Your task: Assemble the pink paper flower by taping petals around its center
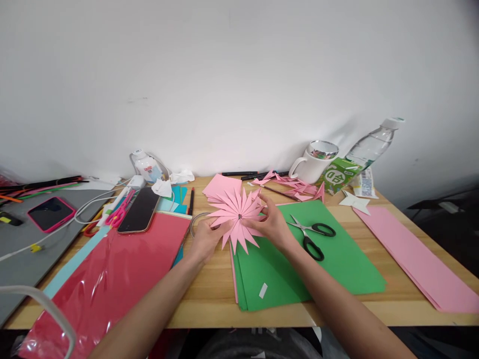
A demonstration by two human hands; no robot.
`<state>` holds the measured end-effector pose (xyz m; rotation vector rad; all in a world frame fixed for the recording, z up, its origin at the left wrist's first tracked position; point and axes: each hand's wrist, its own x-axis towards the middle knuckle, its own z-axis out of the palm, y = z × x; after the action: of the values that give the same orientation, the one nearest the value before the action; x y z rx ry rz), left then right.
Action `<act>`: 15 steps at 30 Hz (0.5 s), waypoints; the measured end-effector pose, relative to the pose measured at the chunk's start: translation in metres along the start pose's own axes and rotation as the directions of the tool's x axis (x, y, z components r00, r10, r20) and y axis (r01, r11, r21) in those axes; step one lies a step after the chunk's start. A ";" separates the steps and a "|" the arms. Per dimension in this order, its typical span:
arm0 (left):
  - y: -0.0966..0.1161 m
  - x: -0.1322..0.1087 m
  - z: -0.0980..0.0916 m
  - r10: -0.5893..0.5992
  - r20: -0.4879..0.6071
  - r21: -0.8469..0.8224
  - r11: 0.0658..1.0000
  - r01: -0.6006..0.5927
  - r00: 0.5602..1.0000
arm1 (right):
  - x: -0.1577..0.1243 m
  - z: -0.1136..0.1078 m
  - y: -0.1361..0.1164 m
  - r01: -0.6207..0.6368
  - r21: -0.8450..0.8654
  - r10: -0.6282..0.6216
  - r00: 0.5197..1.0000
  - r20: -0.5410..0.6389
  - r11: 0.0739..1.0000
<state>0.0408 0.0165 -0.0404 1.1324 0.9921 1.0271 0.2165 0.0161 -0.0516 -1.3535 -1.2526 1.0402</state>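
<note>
Between my two hands is a pink folded-paper flower with many pointed petals and a small hole at its middle. My left hand grips its lower left, the thumb lying on the petals near the centre. On the right side my right hand pinches it, thumb near the centre and fingers partly hidden behind the petals. The flower is held above the left edge of a stack of green paper. Scissors with black handles lie spread on that green paper, right of my right hand.
Behind the flower lie square pink sheets and folded pink pieces. A white mug, a green box and a water bottle stand back right. Pink strips lie right. A phone rests on red paper at left.
</note>
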 end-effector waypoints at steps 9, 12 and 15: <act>-0.003 0.001 0.000 -0.043 0.025 0.011 0.999 0.043 0.999 | -0.003 0.003 0.001 0.078 -0.138 -0.092 0.991 -0.099 0.987; 0.001 -0.001 0.002 -0.055 0.026 0.056 0.997 0.053 0.998 | -0.005 0.005 -0.002 0.045 -0.183 -0.070 0.988 -0.135 0.982; 0.004 -0.003 0.004 -0.081 0.015 0.095 0.992 0.079 0.997 | -0.007 0.008 -0.003 0.044 -0.195 -0.075 0.985 -0.156 0.980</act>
<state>0.0434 0.0128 -0.0357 1.1676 1.0721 0.9121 0.2074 0.0097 -0.0499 -1.5054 -1.2867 0.7655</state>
